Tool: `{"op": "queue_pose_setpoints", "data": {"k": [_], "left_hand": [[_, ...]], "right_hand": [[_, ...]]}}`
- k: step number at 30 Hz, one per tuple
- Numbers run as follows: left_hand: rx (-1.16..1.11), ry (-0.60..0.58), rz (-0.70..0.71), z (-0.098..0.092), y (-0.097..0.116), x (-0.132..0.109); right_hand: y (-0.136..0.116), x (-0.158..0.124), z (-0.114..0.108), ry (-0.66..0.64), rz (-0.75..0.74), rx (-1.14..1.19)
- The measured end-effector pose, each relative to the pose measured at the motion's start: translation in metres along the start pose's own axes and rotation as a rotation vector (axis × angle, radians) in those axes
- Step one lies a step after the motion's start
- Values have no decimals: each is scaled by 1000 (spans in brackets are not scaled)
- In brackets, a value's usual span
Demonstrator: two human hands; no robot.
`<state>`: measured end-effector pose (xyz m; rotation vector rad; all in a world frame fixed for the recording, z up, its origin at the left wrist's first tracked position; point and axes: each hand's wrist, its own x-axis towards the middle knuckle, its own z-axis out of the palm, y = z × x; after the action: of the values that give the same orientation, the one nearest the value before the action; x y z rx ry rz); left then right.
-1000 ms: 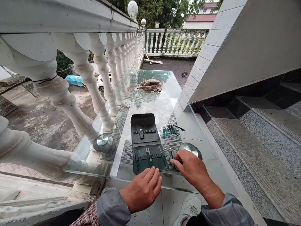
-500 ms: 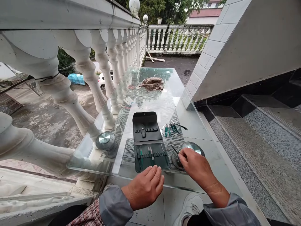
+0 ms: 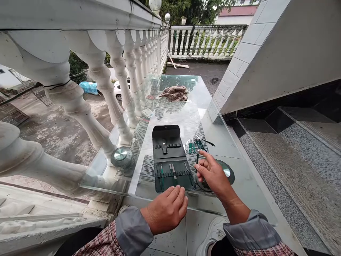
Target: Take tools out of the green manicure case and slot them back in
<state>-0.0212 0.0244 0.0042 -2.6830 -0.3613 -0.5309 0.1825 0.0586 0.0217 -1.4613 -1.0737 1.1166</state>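
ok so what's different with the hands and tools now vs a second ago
The right hand has risen from low beside the black case and now holds a slim dark tool upright between thumb and fingers. The left hand stays by the case's near edge; the case, the tools in its loops and the loose clippers look unmoved.

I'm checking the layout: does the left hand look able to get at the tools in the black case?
Likely yes: the left hand is by the near edge of the black case, and nothing covers the upper ends of the tools. The right hand is off to the side.
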Motion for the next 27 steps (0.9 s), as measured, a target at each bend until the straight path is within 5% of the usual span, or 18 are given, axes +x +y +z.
{"op": "queue_pose_setpoints", "data": {"k": [11, 17, 27], "left_hand": [[9, 11, -2, 3, 1, -1], [15, 13, 3, 2, 2, -2], [10, 19, -1, 2, 1, -2]], "right_hand": [[1, 21, 24, -56, -53, -183], [7, 32, 23, -25, -175, -340], [8, 33, 21, -18, -176, -358]]}}
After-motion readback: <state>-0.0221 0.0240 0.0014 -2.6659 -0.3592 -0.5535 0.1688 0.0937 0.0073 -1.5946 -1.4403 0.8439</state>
